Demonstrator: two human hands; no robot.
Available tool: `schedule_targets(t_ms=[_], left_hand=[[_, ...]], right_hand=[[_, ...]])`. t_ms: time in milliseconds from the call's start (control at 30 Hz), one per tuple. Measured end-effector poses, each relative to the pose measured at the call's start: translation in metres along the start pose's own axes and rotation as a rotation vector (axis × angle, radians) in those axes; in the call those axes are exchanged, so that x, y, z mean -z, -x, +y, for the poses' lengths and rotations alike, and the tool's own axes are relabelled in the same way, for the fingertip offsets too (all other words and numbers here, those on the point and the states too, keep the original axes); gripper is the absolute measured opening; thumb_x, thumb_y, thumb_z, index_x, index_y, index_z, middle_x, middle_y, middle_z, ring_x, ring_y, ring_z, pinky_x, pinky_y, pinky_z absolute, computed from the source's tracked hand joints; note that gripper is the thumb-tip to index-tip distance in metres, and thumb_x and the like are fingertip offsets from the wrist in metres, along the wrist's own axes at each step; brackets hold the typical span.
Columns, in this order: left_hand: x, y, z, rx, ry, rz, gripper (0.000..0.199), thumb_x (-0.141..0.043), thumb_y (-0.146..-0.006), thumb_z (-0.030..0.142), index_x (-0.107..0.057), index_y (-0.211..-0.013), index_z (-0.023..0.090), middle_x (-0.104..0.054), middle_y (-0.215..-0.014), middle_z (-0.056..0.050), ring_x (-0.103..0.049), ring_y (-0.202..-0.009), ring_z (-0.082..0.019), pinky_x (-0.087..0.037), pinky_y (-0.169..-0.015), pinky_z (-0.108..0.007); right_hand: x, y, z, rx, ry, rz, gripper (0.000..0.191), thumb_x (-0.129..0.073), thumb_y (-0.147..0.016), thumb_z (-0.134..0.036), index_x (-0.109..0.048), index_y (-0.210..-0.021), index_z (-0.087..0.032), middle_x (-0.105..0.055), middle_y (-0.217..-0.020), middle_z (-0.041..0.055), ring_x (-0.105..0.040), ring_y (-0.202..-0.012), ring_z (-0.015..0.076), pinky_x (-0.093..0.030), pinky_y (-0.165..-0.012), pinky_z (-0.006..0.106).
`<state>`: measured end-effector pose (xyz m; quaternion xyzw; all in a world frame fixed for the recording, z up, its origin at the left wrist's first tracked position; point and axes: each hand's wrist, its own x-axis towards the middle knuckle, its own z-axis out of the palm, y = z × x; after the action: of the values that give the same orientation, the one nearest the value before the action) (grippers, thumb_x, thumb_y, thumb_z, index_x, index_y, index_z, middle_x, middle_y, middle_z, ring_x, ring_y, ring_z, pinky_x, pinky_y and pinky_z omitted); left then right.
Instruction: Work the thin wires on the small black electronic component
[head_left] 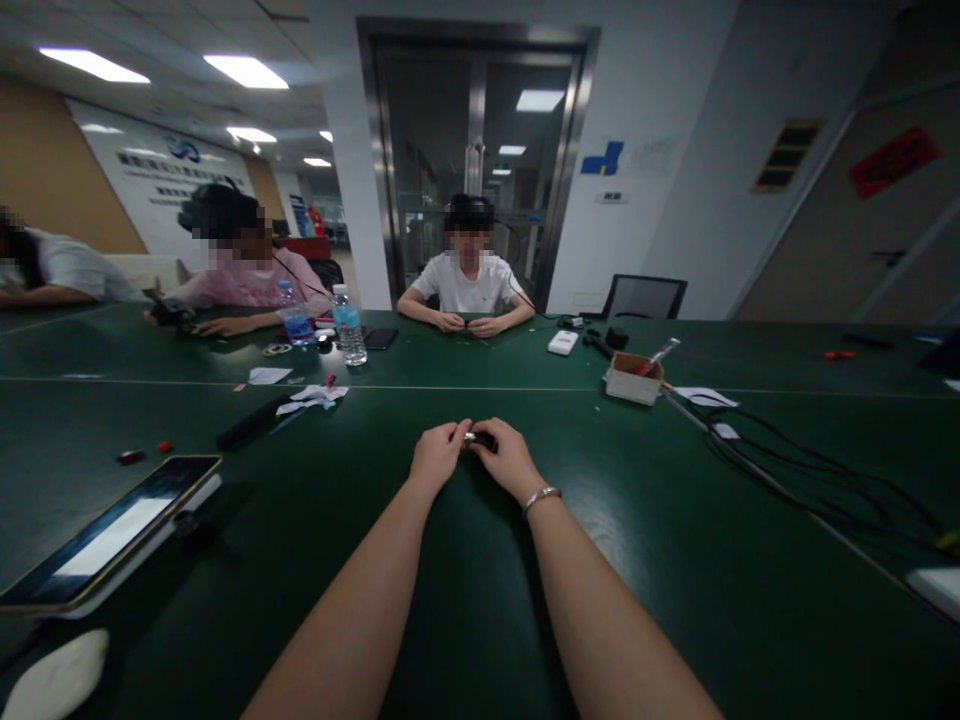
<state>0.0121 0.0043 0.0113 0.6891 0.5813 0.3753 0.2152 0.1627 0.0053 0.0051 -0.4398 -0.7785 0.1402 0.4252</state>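
Both my hands meet over the middle of the green table [360, 560]. Between them is a small dark object with a shiny metal end [486, 441]. My left hand [437, 457] pinches the metal end with its fingertips. The dark part sits in the curled fingers of my right hand [510, 458], partly hidden by them. A silver bracelet [541, 498] is round my right wrist. What the object is cannot be made out.
At the left lie a phone [120, 530] and a white object [60, 675]. Bottles [349, 325], papers [311, 399] and a small box [634, 380] stand or lie farther off. Black cables [810, 470] run at the right. Several people sit beyond.
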Motion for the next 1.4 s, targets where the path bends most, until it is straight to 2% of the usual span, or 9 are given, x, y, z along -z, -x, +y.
schedule_targets(t_ms=[267, 500, 633, 733, 933, 1100, 1400], left_hand=[[-0.001, 0.002, 0.003, -0.018, -0.094, 0.025, 0.051, -0.027, -0.091, 0.051, -0.062, -0.071, 0.020, -0.063, -0.069, -0.004, -0.054, -0.061, -0.017, -0.030, -0.056, -0.027], [-0.001, 0.001, 0.001, -0.086, -0.164, 0.036, 0.038, -0.033, -0.092, 0.042, -0.055, -0.071, 0.020, -0.060, -0.075, -0.004, -0.053, -0.068, -0.016, -0.032, -0.059, -0.027], [0.000, -0.002, -0.001, -0.122, -0.054, 0.009, 0.028, -0.036, -0.092, 0.035, -0.056, -0.078, 0.020, -0.060, -0.083, -0.003, -0.055, -0.077, -0.016, -0.038, -0.067, -0.026], [0.000, -0.003, -0.003, -0.119, 0.038, -0.008, 0.023, -0.039, -0.091, 0.031, -0.057, -0.084, 0.020, -0.061, -0.090, -0.004, -0.056, -0.084, -0.016, -0.041, -0.072, -0.027], [-0.002, -0.003, -0.004, -0.140, 0.278, -0.017, 0.014, -0.049, -0.085, 0.028, -0.056, -0.095, 0.020, -0.063, -0.096, -0.004, -0.058, -0.089, -0.015, -0.044, -0.079, -0.027], [0.001, -0.001, -0.003, -0.143, 0.202, -0.048, 0.013, -0.050, -0.085, 0.032, -0.056, -0.090, 0.022, -0.062, -0.086, -0.001, -0.057, -0.080, -0.014, -0.043, -0.074, -0.026], [0.003, -0.004, -0.008, -0.133, 0.020, -0.081, 0.033, -0.042, -0.087, 0.044, -0.059, -0.072, 0.020, -0.053, -0.079, -0.002, -0.052, -0.078, -0.015, -0.038, -0.072, -0.027]], right_hand=[[0.002, 0.000, -0.008, -0.025, 0.026, -0.018, 0.020, -0.062, -0.075, -0.013, -0.068, -0.094, -0.018, -0.067, -0.088, 0.0054, -0.058, -0.081, 0.0175, -0.045, -0.079, 0.033], [-0.003, -0.001, 0.002, -0.194, -0.203, 0.007, 0.020, -0.065, -0.073, -0.023, -0.069, -0.092, -0.020, -0.070, -0.092, 0.0039, -0.063, -0.084, 0.0171, -0.048, -0.080, 0.032], [-0.003, -0.002, 0.009, -0.269, -0.340, 0.067, 0.029, -0.070, -0.065, -0.024, -0.067, -0.093, -0.017, -0.069, -0.090, 0.0043, -0.063, -0.083, 0.0170, -0.049, -0.080, 0.032], [0.001, -0.002, 0.011, -0.346, -0.422, 0.093, 0.033, -0.070, -0.062, -0.025, -0.067, -0.094, -0.015, -0.067, -0.079, 0.0026, -0.061, -0.072, 0.0154, -0.050, -0.072, 0.031], [0.007, -0.003, 0.012, -0.452, -0.786, 0.032, 0.036, -0.072, -0.064, -0.030, -0.064, -0.095, -0.014, -0.066, -0.071, 0.0039, -0.062, -0.060, 0.0139, -0.049, -0.059, 0.027], [0.006, -0.002, 0.014, -0.431, -0.755, 0.023, 0.036, -0.074, -0.064, -0.031, -0.066, -0.094, -0.012, -0.063, -0.063, 0.0013, -0.055, -0.052, 0.0104, -0.041, -0.046, 0.021], [0.004, -0.001, 0.017, -0.411, -0.702, -0.034, 0.033, -0.070, -0.064, -0.023, -0.065, -0.095, -0.013, -0.064, -0.068, 0.0009, -0.055, -0.054, 0.0093, -0.043, -0.051, 0.023]])
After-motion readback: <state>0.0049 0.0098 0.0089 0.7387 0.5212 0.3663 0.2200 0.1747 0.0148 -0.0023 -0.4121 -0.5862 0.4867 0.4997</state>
